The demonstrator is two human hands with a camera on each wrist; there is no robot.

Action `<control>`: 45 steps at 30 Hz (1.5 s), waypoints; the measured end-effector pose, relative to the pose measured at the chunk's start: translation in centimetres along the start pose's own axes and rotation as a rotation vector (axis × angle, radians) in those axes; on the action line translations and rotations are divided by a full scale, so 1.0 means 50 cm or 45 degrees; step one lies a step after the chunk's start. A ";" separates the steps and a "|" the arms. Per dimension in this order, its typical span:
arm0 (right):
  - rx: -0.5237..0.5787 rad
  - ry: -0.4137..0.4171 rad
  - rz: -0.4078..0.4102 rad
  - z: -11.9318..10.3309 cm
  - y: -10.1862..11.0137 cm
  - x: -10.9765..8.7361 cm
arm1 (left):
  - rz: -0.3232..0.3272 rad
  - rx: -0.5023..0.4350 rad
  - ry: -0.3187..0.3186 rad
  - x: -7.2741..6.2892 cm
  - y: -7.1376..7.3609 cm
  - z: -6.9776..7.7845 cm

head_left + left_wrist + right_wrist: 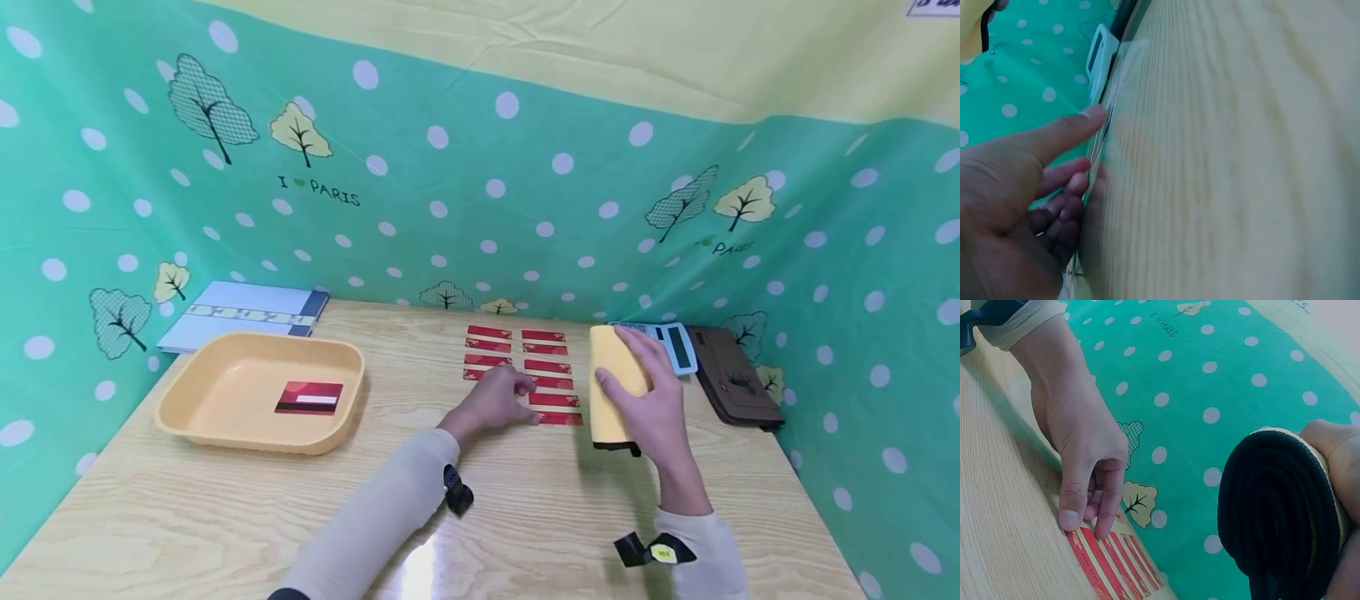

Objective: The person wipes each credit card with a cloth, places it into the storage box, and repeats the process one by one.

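Observation:
My right hand (654, 396) grips an upright yellow roll (606, 387) above the table, right of the red cards. Seen end-on in the right wrist view, the roll (1272, 512) shows black layers wound inside a yellow outer face. My left hand (491, 402) reaches down to the red cards (553, 400), which lie in two columns as paired red strips. In the right wrist view, the left thumb and a fingertip (1069, 520) come down at the near ends of the strips, thumb and finger apart. This hand covers the lower part of the left column.
At left, a peach tray (225, 375) holds a red card (310, 398) with white and black bands. Behind it lies a pale blue notebook (240, 312). A blue calculator (678, 348) and a brown wallet (731, 379) are at back right. A green dotted curtain (450, 167) surrounds the wooden table.

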State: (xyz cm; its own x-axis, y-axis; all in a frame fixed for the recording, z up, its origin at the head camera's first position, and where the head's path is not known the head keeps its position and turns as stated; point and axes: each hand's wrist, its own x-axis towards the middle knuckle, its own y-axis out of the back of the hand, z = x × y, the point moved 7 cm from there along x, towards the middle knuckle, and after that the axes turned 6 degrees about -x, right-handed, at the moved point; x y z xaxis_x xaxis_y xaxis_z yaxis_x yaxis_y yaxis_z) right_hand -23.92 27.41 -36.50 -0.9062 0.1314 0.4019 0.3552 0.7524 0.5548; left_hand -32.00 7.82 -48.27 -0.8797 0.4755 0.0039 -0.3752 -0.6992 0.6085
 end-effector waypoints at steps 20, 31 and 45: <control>-0.017 0.011 0.036 0.011 0.007 -0.001 | -0.104 0.128 0.041 -0.014 -0.005 0.018; -0.006 0.001 0.064 0.013 0.014 -0.002 | -0.105 0.058 -0.058 -0.032 0.000 0.034; 0.006 0.007 0.055 -0.003 0.008 -0.008 | 0.184 -0.621 -0.040 -0.088 0.161 0.020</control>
State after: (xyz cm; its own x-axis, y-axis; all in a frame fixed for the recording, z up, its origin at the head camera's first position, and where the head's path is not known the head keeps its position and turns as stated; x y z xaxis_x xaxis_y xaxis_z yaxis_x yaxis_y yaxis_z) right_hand -23.36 27.57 -36.30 -0.8887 0.1607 0.4294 0.3931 0.7491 0.5333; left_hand -30.86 0.61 -42.58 -0.9263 0.3661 0.0888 -0.3497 -0.9233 0.1590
